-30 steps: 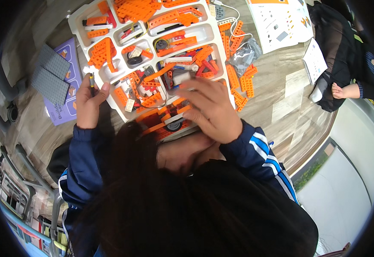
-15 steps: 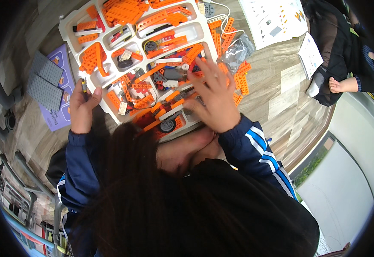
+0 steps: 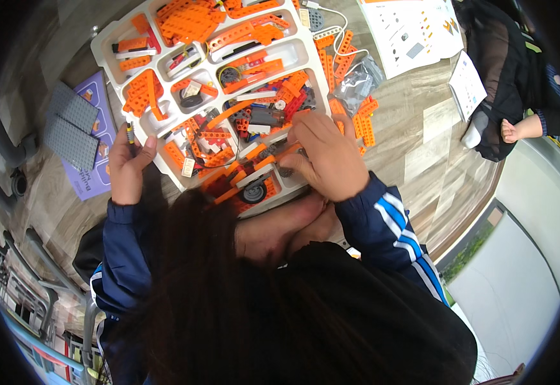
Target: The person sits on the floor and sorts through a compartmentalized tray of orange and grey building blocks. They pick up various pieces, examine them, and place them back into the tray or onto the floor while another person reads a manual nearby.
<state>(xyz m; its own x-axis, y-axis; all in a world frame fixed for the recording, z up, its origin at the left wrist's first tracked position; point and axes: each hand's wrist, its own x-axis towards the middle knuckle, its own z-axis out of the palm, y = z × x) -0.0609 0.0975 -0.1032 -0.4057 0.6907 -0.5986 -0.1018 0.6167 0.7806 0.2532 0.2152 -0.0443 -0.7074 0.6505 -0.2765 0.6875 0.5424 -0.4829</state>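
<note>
My left hand [image 3: 130,172] is at the left edge of the white sorting tray [image 3: 114,76]. Its thumb and fingers are closed on a small grey-and-yellow building piece [image 3: 130,133]. Over the tray's near right compartment is my right hand [image 3: 332,153], fingers bent downward and thumb apart from them. Its fingertips are among the parts, and nothing shows in its grasp. Below its thumb a black wheel [image 3: 253,192] with a grey hub lies by orange beams. Grey, red and black parts, including a grey motor-like block [image 3: 267,116], fill the middle compartment.
Orange beams [image 3: 364,128] and a clear plastic bag [image 3: 359,83] lie right of the tray. Open instruction sheets [image 3: 414,35] are farther right, near another person's foot and hand [image 3: 512,130]. Grey studded plates [image 3: 73,142] rest on a purple booklet [image 3: 94,186] at left.
My right hand has come down toward the near right compartment, and its spread fingers have bent. My left hand still holds the small piece. The view has shifted slightly.
</note>
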